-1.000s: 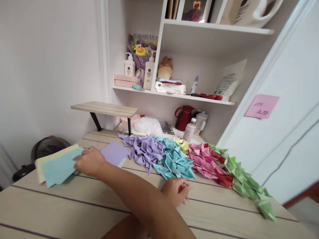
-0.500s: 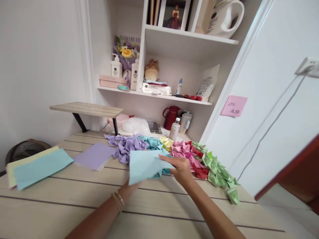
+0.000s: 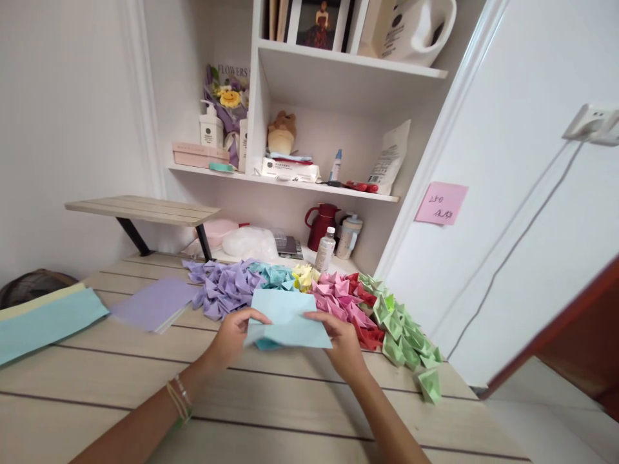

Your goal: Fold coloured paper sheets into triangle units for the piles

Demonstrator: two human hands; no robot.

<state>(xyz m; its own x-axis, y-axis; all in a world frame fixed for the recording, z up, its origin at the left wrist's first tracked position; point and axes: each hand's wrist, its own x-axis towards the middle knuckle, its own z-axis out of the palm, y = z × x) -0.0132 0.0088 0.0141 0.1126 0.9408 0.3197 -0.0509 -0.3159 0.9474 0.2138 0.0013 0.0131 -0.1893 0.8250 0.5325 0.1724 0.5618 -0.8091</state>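
Between my two hands is a light blue sheet of paper (image 3: 287,319), held above the wooden table. My left hand (image 3: 235,335) pinches its left edge, thumb on top. On the opposite edge my right hand (image 3: 341,341) grips it, also with the thumb over the face. A darker blue bit of paper shows under the sheet's lower edge; whether it is a fold or a piece behind cannot be made out. Behind the sheet lie folded paper pieces in heaps: purple (image 3: 225,287), blue (image 3: 275,276), yellow (image 3: 305,277), pink (image 3: 336,296), red (image 3: 367,334) and green (image 3: 406,328).
Flat purple sheets (image 3: 155,303) and a blue sheet (image 3: 53,322) over yellow lie on the left. A small raised stand (image 3: 145,209) is at the back left. A clear bottle (image 3: 325,250) and a dark red jug (image 3: 322,225) stand behind the heaps.
My left hand has come from beneath the blue paper to its left edge. The sheet is now held at both sides and lies flatter. The view has shifted slightly to the right.
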